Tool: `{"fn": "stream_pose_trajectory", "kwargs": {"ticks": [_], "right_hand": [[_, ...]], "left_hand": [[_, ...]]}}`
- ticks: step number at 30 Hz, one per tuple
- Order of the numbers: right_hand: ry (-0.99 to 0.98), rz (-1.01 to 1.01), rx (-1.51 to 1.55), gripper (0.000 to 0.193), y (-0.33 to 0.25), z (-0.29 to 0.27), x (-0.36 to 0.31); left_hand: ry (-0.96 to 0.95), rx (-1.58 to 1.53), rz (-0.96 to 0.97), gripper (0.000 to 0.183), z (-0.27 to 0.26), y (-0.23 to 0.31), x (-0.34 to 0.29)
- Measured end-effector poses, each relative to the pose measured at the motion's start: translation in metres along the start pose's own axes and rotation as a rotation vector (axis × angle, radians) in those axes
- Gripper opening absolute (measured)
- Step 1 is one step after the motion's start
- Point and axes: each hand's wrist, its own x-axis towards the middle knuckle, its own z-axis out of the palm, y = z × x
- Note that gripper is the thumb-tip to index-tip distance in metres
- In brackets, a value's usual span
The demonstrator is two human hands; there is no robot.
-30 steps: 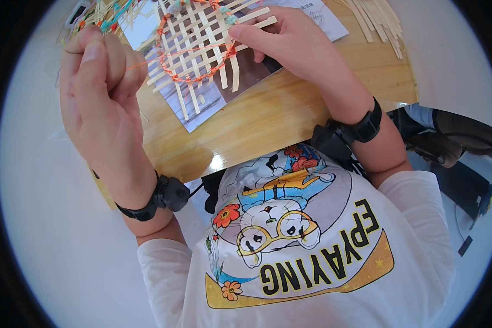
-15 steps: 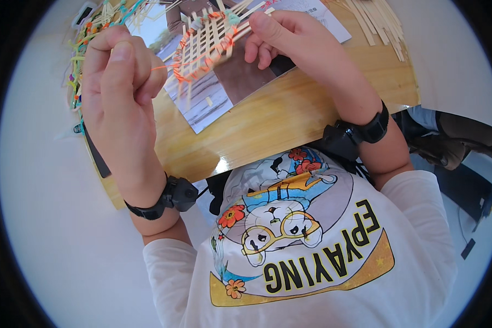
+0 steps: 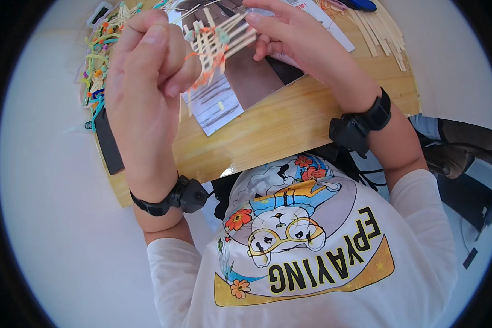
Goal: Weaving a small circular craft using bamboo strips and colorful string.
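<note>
A small woven lattice of pale bamboo-like strips [image 3: 224,37] hangs above the table, edged with orange yarn and bits of pale green. At its strip ends is my right hand [image 3: 290,35], thumb and fingers closed on the strips; the far fingers are partly hidden. On the other side, my left hand [image 3: 150,82] is closed in a pinch. A strand of orange yarn [image 3: 193,55] runs from the lattice into its fingers. This fist covers part of the lattice's left side.
Under my hands lies a printed sheet [image 3: 218,112] on the wooden table [image 3: 257,128]. Loose pale strips [image 3: 385,33] are at the far right, near a dark blue object [image 3: 361,4]. Colourful cords and beads [image 3: 95,57] line the left edge, above a dark flat object [image 3: 108,142].
My left hand has moved right, closer to the lattice. The lattice has shifted slightly right and turned, showing narrower. The orange strand between them looks shorter.
</note>
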Motion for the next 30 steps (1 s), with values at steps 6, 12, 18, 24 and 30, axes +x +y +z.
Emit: {"fn": "stream_pose_trajectory", "kwargs": {"ticks": [6, 12, 18, 24, 30], "right_hand": [[-0.194, -0.158, -0.19, 0.044, 0.004, 0.003, 0.006], [-0.226, -0.551, -0.432, 0.037, -0.006, -0.002, -0.028], [-0.256, -0.651, -0.607, 0.025, -0.009, 0.002, -0.044], [-0.133, -0.727, -0.548, 0.015, -0.011, -0.013, -0.028], [-0.16, -0.94, -0.724, 0.008, -0.071, -0.021, -0.028]], "left_hand": [[-0.048, 0.03, -0.005, 0.016, 0.003, 0.005, -0.001], [-0.03, 0.02, 0.049, 0.019, -0.005, 0.0, 0.0], [-0.143, -0.105, 0.05, 0.016, -0.012, -0.001, 0.004], [-0.181, -0.181, 0.094, 0.023, -0.018, 0.002, 0.005], [-0.158, -0.248, 0.069, 0.019, -0.034, 0.015, 0.004]]}}
